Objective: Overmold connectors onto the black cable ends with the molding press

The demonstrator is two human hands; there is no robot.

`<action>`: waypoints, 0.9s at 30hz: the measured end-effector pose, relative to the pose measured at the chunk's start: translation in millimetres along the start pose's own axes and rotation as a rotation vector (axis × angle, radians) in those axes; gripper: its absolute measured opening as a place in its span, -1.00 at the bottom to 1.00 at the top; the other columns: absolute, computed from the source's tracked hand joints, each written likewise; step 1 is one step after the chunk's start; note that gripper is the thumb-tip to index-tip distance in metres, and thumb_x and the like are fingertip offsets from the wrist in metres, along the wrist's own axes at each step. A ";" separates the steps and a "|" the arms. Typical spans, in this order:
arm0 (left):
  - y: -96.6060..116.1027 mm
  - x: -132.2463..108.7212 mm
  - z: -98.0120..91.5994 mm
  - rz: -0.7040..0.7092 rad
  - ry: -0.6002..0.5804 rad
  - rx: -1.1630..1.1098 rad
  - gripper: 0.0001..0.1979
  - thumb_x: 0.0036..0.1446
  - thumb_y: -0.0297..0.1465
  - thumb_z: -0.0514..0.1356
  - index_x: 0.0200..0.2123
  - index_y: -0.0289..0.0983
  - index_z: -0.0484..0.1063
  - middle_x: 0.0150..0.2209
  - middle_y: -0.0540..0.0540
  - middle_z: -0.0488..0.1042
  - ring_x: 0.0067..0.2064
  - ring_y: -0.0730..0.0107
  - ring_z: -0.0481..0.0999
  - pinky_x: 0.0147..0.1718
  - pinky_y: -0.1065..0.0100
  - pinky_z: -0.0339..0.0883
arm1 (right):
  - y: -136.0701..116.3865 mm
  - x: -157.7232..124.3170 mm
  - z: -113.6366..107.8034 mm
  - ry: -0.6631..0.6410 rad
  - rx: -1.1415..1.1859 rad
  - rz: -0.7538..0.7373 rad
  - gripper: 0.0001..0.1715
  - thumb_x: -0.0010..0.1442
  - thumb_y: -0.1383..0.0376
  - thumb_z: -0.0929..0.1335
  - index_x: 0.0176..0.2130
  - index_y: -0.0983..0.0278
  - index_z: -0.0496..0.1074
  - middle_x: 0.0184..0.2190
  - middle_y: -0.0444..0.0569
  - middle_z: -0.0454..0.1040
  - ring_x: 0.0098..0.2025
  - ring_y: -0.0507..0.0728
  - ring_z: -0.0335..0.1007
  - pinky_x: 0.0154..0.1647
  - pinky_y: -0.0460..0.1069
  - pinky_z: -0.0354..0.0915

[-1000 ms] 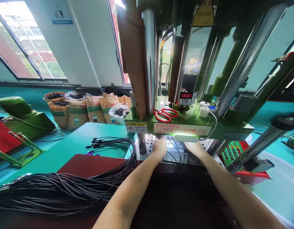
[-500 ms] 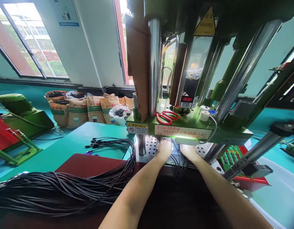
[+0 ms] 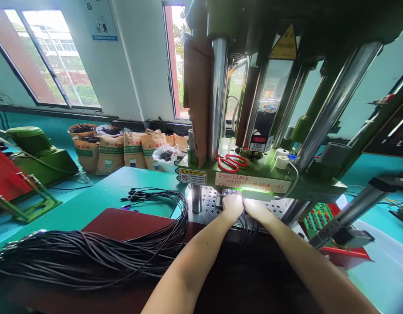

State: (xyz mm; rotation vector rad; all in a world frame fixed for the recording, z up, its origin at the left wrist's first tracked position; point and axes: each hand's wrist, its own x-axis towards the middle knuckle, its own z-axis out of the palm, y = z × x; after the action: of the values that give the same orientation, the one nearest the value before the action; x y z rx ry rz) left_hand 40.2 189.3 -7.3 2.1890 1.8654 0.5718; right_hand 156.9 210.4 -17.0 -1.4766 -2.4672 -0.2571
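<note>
Both hands reach under the green press head [image 3: 201,169], over its perforated metal bed [image 3: 208,201]. My left hand [image 3: 233,206] and my right hand [image 3: 255,209] are side by side, nearly touching, at the middle of the bed. Their fingers point away from me and are hidden beneath the press edge, so I cannot see what they grip. Several black cables [image 3: 247,224] hang from the bed toward me, just below my hands. A dark metal block [image 3: 218,200] shows left of my left hand.
A long bundle of black cables [image 3: 90,257] lies on the brown board [image 3: 106,224] at left, with more on the green table [image 3: 123,174]. Red-handled scissors [image 3: 232,163] rest on the press. A button panel [image 3: 322,222] stands at right, filled sacks [image 3: 111,152] by the wall.
My hands have come closer together over the middle of the bed, the left one moving right. The view has shifted slightly.
</note>
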 end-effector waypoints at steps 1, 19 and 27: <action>-1.2 1.6 1.7 -0.009 -0.003 -0.006 -0.70 0.13 -0.43 -0.05 -0.23 -0.40 0.44 -0.28 -0.30 0.47 -0.16 0.16 0.45 -0.21 0.22 0.27 | -1.3 1.5 1.4 0.001 -0.001 -0.005 -0.81 0.18 0.40 0.24 -0.20 0.34 0.39 -0.20 0.03 0.44 -0.17 0.12 0.35 -0.07 0.10 0.22; -10.0 10.4 -6.5 0.086 0.028 -0.021 -0.65 0.18 -0.41 -0.12 -0.22 -0.36 0.45 -0.25 -0.28 0.46 -0.13 0.16 0.42 -0.14 0.22 0.24 | 4.0 1.7 0.1 -0.012 0.030 0.014 -0.64 0.22 0.39 0.12 -0.15 0.30 0.41 -0.26 0.09 0.48 -0.17 0.19 0.37 -0.05 0.05 0.18; -42.0 2.8 0.8 0.419 0.080 0.067 -0.41 0.12 -0.02 -0.11 0.08 -0.28 0.18 0.03 -0.17 0.32 0.04 0.21 0.26 0.02 0.19 0.12 | 22.1 -13.5 -5.3 -0.109 0.079 -0.080 -0.59 0.25 0.16 0.11 -0.13 0.25 0.41 -0.13 0.04 0.45 -0.01 0.20 0.26 0.07 0.09 0.05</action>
State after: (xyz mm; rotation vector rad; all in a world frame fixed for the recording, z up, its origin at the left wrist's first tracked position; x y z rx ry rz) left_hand 3.2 199.6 -24.4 2.6586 1.4784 0.6844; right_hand 183.3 208.0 -15.6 -1.3977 -2.5934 -0.0951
